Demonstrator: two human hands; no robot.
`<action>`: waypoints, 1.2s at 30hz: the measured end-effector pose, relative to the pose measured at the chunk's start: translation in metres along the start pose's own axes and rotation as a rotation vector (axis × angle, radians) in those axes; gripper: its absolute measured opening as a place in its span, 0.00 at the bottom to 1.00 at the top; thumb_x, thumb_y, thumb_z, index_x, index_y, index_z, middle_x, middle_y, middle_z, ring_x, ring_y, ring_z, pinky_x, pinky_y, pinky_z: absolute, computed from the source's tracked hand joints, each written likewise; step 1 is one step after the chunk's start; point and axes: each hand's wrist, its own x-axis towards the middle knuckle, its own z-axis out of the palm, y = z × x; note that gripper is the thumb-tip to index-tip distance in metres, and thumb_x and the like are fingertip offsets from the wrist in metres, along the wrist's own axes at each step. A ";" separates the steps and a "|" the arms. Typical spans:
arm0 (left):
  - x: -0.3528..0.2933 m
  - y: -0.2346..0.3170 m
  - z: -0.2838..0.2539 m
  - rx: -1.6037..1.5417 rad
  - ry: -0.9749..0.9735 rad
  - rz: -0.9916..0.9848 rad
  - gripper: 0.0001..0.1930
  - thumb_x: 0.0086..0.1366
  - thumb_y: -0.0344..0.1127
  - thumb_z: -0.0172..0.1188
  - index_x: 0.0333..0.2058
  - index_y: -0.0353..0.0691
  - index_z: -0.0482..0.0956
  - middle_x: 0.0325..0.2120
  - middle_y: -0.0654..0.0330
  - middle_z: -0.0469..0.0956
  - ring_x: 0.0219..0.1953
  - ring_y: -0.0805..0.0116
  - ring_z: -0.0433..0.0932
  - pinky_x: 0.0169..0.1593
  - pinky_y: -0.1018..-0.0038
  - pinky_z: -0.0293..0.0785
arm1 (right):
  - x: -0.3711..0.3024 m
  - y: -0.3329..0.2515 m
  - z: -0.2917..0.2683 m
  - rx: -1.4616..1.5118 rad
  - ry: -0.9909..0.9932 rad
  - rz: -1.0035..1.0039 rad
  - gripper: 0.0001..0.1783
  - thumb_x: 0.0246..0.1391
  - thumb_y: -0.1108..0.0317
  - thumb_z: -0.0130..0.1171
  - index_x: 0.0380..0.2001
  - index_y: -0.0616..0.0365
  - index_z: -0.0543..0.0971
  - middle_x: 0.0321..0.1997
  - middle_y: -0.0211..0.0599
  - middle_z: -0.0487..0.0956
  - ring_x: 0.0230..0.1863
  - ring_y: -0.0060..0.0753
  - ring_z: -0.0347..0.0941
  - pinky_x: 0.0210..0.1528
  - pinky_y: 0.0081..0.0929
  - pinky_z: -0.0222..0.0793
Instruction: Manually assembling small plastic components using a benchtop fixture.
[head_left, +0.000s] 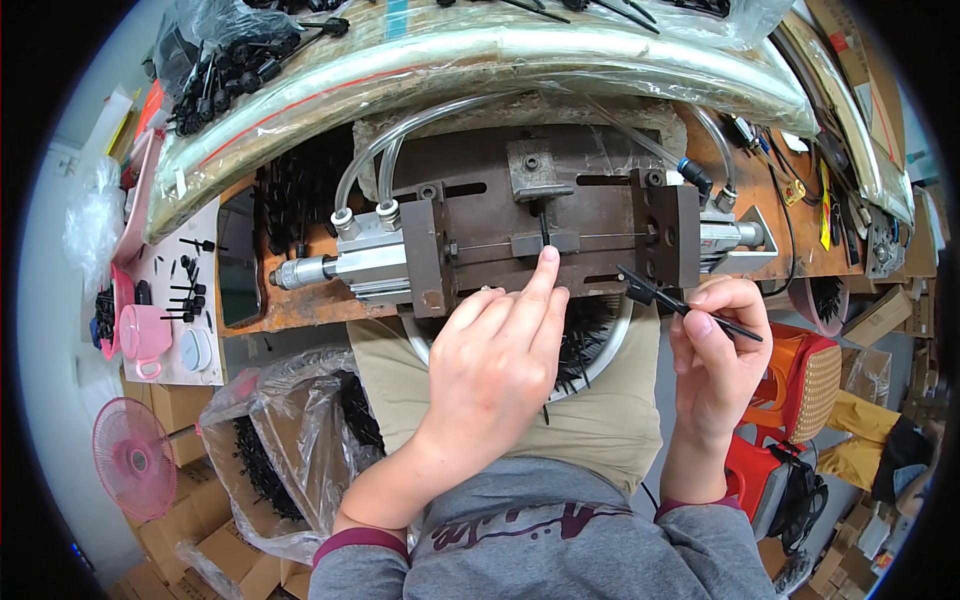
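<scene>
My left hand [495, 350] reaches over the front of a dark metal clamping fixture [430, 150]. Its index finger is stretched out, and the tip touches a small black rod [545, 228] at the fixture's middle block. The fingers beside it are fairly straight; what lies under the palm is hidden. To the right, my right hand [722, 350] pinches a thin black rod with a thicker collar [642, 290] between thumb and fingers. The rod tilts, its far end pointing up and left near the fixture's right jaw [670, 230]. Below the left hand, a thin black tip [547, 412] pokes out.
Air cylinders [370, 265] with clear hoses flank the fixture on a wooden bench. A round basin [600, 355] of black parts rests at my lap. A plastic-lined box [290, 450], pink fan [137, 455] and pink cup [143, 335] stand left; a red chair [800, 375] stands right.
</scene>
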 end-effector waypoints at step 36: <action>-0.011 -0.003 0.005 -0.134 0.054 -0.044 0.15 0.46 0.29 0.73 0.35 0.34 0.84 0.48 0.53 0.82 0.34 0.63 0.81 0.40 0.71 0.77 | -0.005 0.002 0.018 -0.131 0.060 0.032 0.21 0.67 0.72 0.50 0.61 0.68 0.69 0.30 0.36 0.79 0.26 0.19 0.72 0.27 0.15 0.66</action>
